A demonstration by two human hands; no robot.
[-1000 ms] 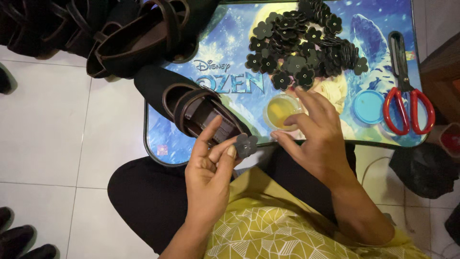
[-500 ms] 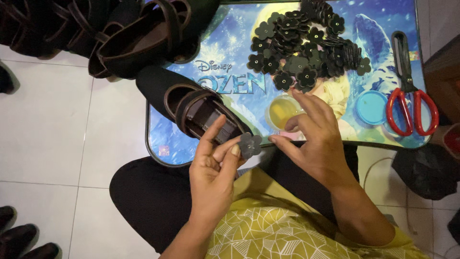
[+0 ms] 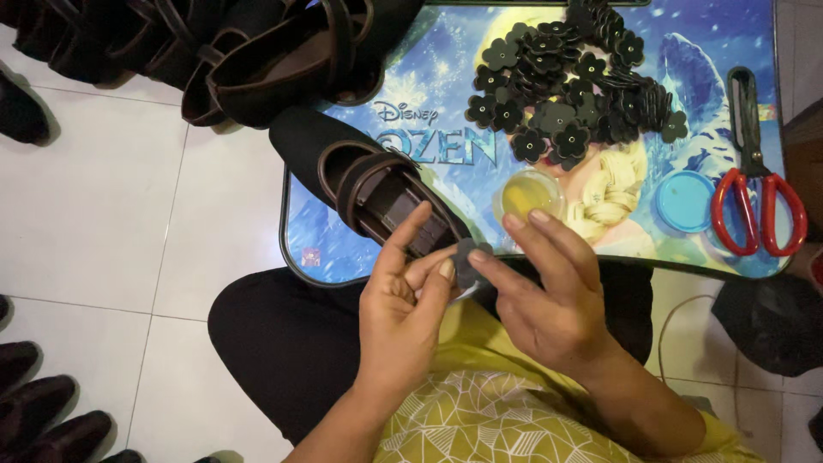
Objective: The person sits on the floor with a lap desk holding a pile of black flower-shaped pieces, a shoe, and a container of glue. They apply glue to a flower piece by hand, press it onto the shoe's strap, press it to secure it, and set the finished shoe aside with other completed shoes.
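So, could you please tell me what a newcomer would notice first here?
Both hands meet at the centre: the left hand and right hand pinch a small dark flower-shaped piece. Just above lies a black strapped shoe on the colourful cartoon-printed tray table, with red-handled scissors at its right.

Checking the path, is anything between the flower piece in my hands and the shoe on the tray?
Nothing visible. The flower piece, pinched by the left hand and right hand, sits right beside the shoe.

low printed table [image 3: 411, 257] w/ black shoe [image 3: 360, 176], flower cutouts [image 3: 570, 86], glue cup [image 3: 529, 195], blue lid [image 3: 684, 201], red scissors [image 3: 754, 184]
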